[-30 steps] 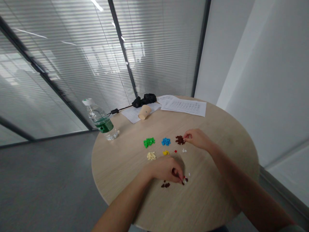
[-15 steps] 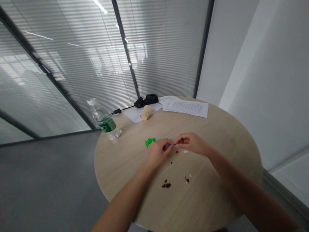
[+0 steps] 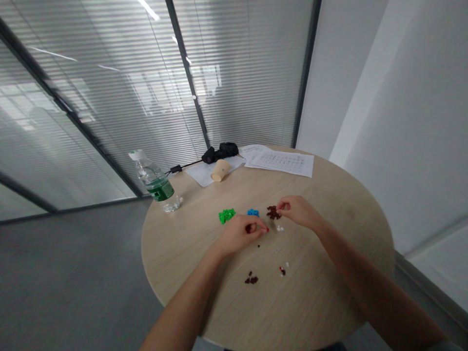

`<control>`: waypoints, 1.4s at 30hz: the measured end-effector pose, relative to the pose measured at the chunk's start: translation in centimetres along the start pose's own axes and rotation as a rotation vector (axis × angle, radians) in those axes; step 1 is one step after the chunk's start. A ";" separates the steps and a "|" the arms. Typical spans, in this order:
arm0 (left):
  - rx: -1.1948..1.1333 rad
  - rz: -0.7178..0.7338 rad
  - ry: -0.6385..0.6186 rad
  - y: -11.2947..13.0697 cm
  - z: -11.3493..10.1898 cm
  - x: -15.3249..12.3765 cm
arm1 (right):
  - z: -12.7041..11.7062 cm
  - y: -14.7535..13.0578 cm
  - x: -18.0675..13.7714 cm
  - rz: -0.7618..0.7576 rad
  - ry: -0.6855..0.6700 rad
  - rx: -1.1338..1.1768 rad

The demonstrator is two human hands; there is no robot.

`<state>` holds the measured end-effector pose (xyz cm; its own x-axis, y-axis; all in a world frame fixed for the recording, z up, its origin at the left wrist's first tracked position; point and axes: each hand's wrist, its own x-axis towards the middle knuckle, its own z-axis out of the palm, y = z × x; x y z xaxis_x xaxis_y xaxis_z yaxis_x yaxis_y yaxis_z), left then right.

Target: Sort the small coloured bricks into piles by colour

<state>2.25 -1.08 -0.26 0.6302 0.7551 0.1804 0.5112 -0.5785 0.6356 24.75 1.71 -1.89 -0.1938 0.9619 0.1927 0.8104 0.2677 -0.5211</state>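
My left hand (image 3: 241, 233) is low over the table, thumb and index finger pinched together. Its fingertips touch or nearly touch a small red piece (image 3: 267, 229); what they hold, if anything, is too small to make out. At the right edge of a pile of small brown pieces (image 3: 272, 212), my right hand (image 3: 299, 210) has its fingertips closed; I cannot make out what lies between them. Small blue pieces (image 3: 253, 212) and a heap of green pieces (image 3: 226, 215) lie beyond my left hand. A few white pieces (image 3: 280, 228) rest between the hands.
Nearer me on the round table (image 3: 310, 302) are dark brown pieces (image 3: 251, 279) and a small red, white and brown cluster (image 3: 282, 271). A water bottle (image 3: 155, 183), tipped paper cup (image 3: 220, 170), black bundle with cable (image 3: 221, 152) and printed sheets (image 3: 281, 162) stand or lie farther back.
My hands, earlier together over the blue pieces, have parted. The left has come slightly nearer me, to the red piece; the right has moved right, uncovering the brown pile.
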 end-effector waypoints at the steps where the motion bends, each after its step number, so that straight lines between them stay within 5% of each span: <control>1: -0.031 -0.003 -0.065 0.1 -0.2 -0.1 | 0.1 0.0 0.0 0.005 -0.003 -0.002; 12: -0.266 -0.047 -0.653 -0.4 -1.1 -0.6 | 0.5 0.6 0.2 0.029 -0.022 -0.028; 18: -0.329 -0.110 -0.789 -1.5 -0.8 -0.9 | 0.6 0.8 0.2 0.038 -0.011 -0.009; 36: -0.263 -0.053 -0.761 -0.8 -0.9 -1.2 | 0.2 0.0 0.0 -0.020 0.078 0.012; 42: -0.171 0.001 -0.540 -0.9 -1.5 -0.7 | 0.9 -1.8 -0.6 -0.118 0.024 0.230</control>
<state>0.47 -0.61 0.15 0.8629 0.4642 -0.2000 0.4371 -0.4867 0.7563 22.89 0.71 -1.79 -0.2644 0.9224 0.2814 0.6356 0.3861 -0.6685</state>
